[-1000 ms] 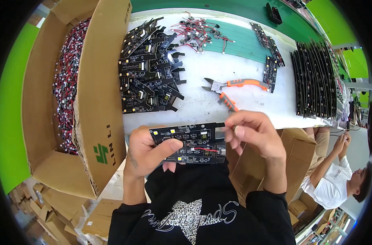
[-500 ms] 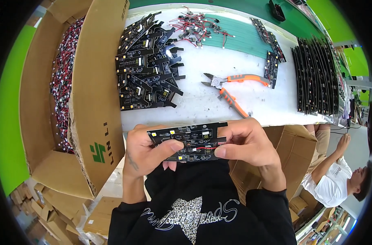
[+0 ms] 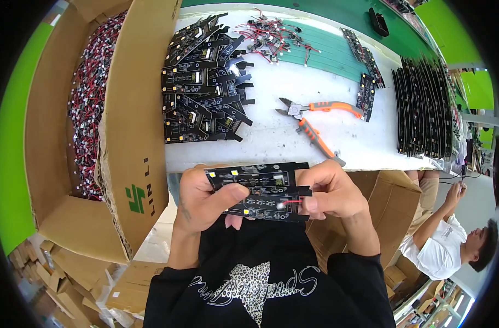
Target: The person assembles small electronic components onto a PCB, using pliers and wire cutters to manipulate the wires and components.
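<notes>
My left hand (image 3: pixel 202 203) grips the left end of a black circuit board panel (image 3: pixel 249 201), its thumb pressed on the top face. The panel has yellow-white square LEDs and a long slot between its strips. At its right end, my right hand (image 3: pixel 340 192) pinches a red wire lead (image 3: pixel 292 202) between thumb and fingers. The lead's white end lies over the lower strip; the rest is hidden by the fingers. Beyond the panel, orange-and-grey diagonal cutters (image 3: pixel 295 110) lie with handles spread on the white table (image 3: pixel 271 143).
A heap of black circuit boards (image 3: pixel 206 82) lies at the table's left, beside a large cardboard box (image 3: pixel 137 109) of wire leads (image 3: pixel 93 109). Wired small parts (image 3: pixel 271 35) lie at the back. Boards stand stacked (image 3: pixel 424 109) at right. A co-worker (image 3: pixel 444 243) is at far right.
The red lead's white end has shifted right along the panel, with my right hand still pinching the lead. Both hands and the panel sit slightly further right in view.
</notes>
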Tool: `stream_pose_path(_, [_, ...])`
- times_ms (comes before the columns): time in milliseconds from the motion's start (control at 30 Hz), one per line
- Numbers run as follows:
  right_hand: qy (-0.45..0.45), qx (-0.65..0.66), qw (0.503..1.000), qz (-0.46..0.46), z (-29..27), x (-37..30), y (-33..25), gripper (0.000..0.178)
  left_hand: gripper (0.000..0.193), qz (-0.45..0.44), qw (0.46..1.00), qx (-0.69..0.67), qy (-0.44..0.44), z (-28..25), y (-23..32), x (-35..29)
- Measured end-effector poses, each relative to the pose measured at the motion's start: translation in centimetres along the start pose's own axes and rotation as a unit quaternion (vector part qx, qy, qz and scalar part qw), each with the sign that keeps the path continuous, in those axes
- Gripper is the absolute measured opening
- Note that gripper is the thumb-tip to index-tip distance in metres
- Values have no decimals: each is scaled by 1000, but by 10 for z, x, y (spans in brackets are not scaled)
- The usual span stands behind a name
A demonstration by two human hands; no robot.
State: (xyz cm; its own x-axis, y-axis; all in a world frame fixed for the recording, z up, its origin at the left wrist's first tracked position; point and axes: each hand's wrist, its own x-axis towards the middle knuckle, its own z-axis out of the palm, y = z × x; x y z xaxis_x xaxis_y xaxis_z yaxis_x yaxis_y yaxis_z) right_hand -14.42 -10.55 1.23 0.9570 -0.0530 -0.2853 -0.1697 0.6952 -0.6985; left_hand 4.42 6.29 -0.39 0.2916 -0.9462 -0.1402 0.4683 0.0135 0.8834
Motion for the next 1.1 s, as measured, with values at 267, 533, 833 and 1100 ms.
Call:
stream_pose_path(267, [143, -177, 973, -49, -2, 2, -35, 16, 22, 21, 999, -13, 28, -8, -4, -8])
stream_pose_path(533, [247, -504, 802, -202, -35, 91, -113, 34, 19, -2, 999, 16, 41, 0, -3, -10])
stream_pose_path(833, [91, -487, 861, -115, 17, 42, -78, 52, 33, 21, 997, -6, 70, 5, -2, -5])
stream_pose_path(1100, [176, -404, 893, -88, 41, 40, -44, 29, 54, 34, 995, -25, 91, 16, 5, 4])
